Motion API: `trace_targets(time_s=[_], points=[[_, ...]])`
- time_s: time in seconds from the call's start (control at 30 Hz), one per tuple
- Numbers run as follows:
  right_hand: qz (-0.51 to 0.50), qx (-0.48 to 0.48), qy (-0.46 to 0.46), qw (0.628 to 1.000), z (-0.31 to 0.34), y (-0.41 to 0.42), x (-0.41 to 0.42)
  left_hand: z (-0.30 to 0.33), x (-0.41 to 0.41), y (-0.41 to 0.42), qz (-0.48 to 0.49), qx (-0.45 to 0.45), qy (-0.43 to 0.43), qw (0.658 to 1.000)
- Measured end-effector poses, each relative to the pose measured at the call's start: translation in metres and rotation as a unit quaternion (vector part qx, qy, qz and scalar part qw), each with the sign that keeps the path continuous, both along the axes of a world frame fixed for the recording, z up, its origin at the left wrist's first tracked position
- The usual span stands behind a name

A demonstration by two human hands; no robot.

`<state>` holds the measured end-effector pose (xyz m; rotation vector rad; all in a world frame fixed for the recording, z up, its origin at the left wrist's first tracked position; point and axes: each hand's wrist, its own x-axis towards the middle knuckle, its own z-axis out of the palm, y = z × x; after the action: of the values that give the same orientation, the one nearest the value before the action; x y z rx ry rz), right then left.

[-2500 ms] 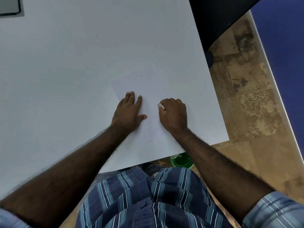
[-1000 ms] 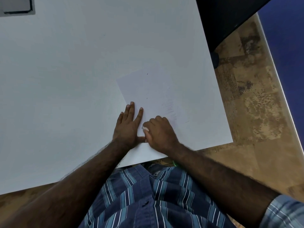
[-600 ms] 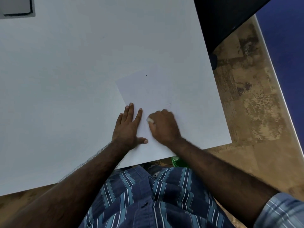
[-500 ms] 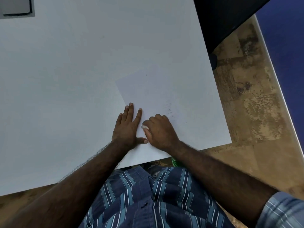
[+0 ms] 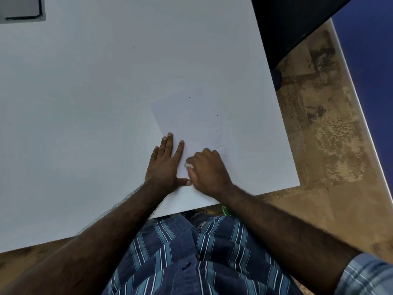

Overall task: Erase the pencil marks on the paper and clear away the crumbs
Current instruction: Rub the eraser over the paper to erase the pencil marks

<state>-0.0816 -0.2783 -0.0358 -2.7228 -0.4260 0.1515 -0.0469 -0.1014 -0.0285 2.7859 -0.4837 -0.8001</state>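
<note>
We're looking down at what reads as an office or study room: a broad white desk (image 5: 89, 116) is filling most of the view, a sheet of paper (image 5: 197, 116) is lying on it, a dark chair-like shape (image 5: 291, 24) is sitting beyond the corner, and mottled tan flooring (image 5: 331, 128) is running alongside a blue wall (image 5: 370, 43).

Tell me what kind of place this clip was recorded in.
Probably an office or classroom, though that is a guess. A large plain white table holds a sheet of paper, the floor is worn brown tile, and a blue wall or partition runs along the right.
</note>
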Motion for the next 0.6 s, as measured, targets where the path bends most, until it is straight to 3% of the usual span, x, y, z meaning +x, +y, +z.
trace_targets(time_s=[0.17, 0.23, 0.3, 0.47, 0.53, 0.6], points=[[-0.187, -0.019, -0.032, 0.982, -0.002, -0.034, 0.040, 0.001, 0.000, 0.000, 0.002, 0.003, 0.009, 1.000], [-0.218, -0.011, -0.027, 0.976, -0.001, -0.029, 0.044, 0.002, 0.000, -0.001, 0.004, 0.002, 0.010, 1.000], [-0.183, 0.006, -0.023, 0.983, -0.002, -0.012, 0.032, 0.001, 0.000, 0.000, 0.006, -0.005, 0.007, 1.000], [0.030, 0.019, -0.022, 0.999, -0.003, 0.006, 0.010, 0.000, -0.002, 0.002, 0.007, -0.023, -0.010, 1.000], [-0.019, -0.004, -0.042, 0.999, -0.006, -0.009, 0.030, 0.000, -0.001, 0.001, 0.005, -0.013, -0.003, 1.000], [-0.128, -0.023, -0.062, 0.990, -0.007, -0.030, 0.053, 0.000, -0.001, 0.001, 0.003, -0.003, 0.000, 1.000]])
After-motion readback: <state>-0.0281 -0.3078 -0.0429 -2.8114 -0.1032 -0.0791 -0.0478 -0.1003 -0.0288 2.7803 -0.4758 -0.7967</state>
